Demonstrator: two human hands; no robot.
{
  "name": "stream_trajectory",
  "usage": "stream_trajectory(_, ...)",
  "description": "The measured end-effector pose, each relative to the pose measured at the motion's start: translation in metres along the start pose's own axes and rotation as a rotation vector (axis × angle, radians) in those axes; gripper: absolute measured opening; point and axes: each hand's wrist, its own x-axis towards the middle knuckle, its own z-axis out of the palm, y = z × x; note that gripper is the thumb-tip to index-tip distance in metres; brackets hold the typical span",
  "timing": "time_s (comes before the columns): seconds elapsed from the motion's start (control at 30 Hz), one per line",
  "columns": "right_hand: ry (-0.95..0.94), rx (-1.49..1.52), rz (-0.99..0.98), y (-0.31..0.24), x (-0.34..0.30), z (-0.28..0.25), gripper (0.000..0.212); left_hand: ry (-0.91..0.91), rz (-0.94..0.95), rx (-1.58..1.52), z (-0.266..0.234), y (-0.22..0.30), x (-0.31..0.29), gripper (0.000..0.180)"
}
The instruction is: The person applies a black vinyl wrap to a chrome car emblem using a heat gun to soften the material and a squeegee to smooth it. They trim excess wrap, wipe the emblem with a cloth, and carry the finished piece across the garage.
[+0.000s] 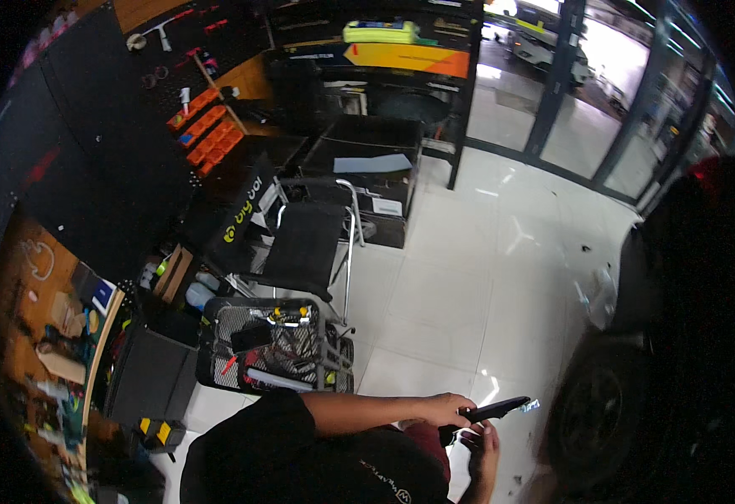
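Note:
My left arm reaches across from a black short sleeve, and my left hand (445, 410) is closed round the near end of a long black handheld object (500, 410). The object's exact kind does not show; its far end points right, by a bright, shiny patch. Just below it is my right hand (487, 447), fingers bent up toward the object's underside. What those fingers grip is too small to make out. Both hands are in front of my body, above the pale tiled floor (434, 311).
A black mesh cart (208, 370) with tools stands left of my hands, behind it a folding chair (304, 239). A dark vehicle's wheel (594, 412) is close on the right. A cluttered wooden bench (27, 328) lies far left; glass doors (586, 126) stand at the back.

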Motion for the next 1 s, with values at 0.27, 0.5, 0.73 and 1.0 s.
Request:
stream_trajectory(0.27,-0.117,-0.688,-0.063,-0.221,0.271,-0.081,0.029,0.499,-0.161,-0.167,-0.221,-0.002,0.13,0.04)
stream_trajectory(0.5,-0.172,-1.096,-0.312,-0.305,0.511,-0.043,0.023,0.853,-0.375,-0.511,-0.36,-0.044,0.311,0.032)
stream_trajectory(0.73,-0.464,-1.041,-0.137,-0.427,0.666,-0.031,0.031,0.491,-0.18,0.107,-0.546,0.062,0.559,0.036)
stream_trajectory(1.0,-0.291,-1.258,-0.072,-0.497,0.927,-0.148,0.029,0.5,-0.191,0.431,-0.7,0.105,0.83,0.036)
